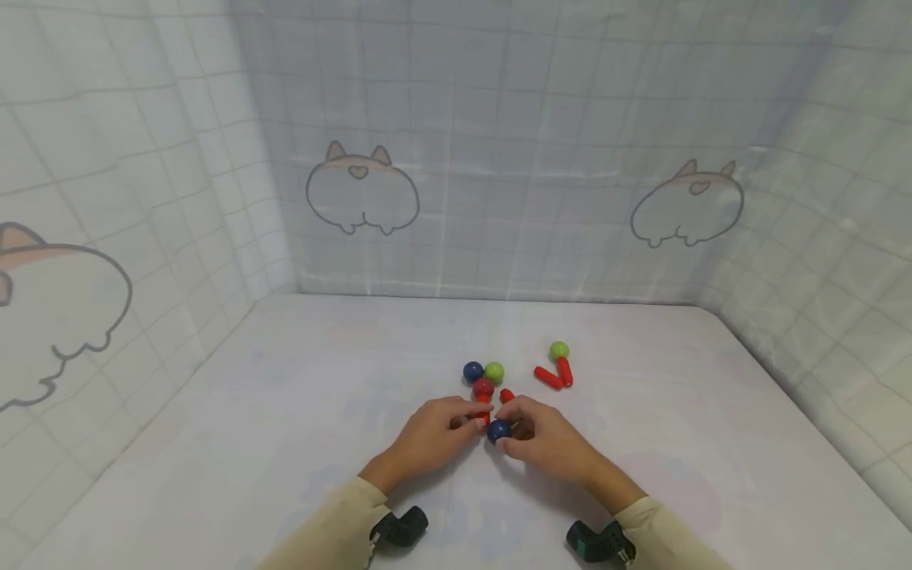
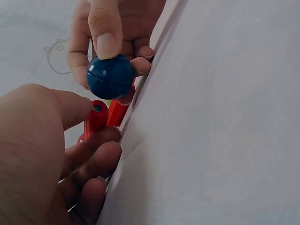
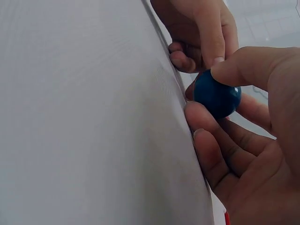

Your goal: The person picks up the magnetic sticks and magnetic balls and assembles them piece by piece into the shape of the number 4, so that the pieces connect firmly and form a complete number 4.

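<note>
My right hand (image 1: 552, 439) pinches a glossy dark blue ball (image 1: 499, 432) between thumb and fingers, low over the white table. Beside it, my left hand (image 1: 436, 435) holds a short red rod (image 2: 93, 123) between thumb and index finger; a small dark spot shows in the rod's near end. That end lies right by the blue ball in the left wrist view. At the rod's far end in the head view sits a red ball (image 1: 483, 387). A second blue ball (image 1: 473, 372) and a green ball (image 1: 494, 372) cluster against the red one.
Another red rod (image 1: 507, 395) lies just beyond my right fingertips. Farther back to the right, a green ball (image 1: 559, 350) meets the end of a red rod (image 1: 564, 372), with one more rod (image 1: 547, 378) angled beside it. Grid-patterned sheets (image 1: 499, 198) enclose the table's back and sides.
</note>
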`<state>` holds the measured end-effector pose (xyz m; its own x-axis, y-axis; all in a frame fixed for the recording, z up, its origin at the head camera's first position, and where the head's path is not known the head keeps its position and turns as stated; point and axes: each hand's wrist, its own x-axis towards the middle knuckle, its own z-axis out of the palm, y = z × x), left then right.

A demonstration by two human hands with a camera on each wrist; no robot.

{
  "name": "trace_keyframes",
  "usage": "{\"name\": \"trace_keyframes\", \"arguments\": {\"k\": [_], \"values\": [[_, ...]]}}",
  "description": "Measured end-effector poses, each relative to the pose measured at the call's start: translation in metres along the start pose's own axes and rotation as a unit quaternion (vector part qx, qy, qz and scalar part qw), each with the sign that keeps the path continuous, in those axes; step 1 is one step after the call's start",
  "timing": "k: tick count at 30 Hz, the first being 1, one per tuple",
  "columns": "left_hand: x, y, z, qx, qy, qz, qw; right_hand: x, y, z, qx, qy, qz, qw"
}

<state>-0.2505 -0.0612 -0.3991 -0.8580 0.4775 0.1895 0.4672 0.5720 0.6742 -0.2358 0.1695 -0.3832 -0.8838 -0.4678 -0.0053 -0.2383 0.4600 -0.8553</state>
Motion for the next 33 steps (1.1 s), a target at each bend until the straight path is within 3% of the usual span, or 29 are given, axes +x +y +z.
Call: {"name": "trace_keyframes", "arguments": {"k": [10, 22, 33], "values": [[-0.0026, 0.0016, 0.0014, -0.003, -0.004, -0.014, 0.9999, -0.0022, -0.0016, 0.0052, -0.015, -0.013, -0.023, 0.9995], [-0.0014, 0.0021, 0.0016, -0.001, -0.004, -0.016, 0.9999, 0.0000, -0.0002, 0.0066, -0.028, 0.000, -0.020, 0.9994], [-0.0001, 0.0016, 0.0004, 0.006, -0.011, 0.001, 0.9999, 0.0009, -0.0022, 0.0074, -0.036, 0.013, -0.013, 0.9992]]}}
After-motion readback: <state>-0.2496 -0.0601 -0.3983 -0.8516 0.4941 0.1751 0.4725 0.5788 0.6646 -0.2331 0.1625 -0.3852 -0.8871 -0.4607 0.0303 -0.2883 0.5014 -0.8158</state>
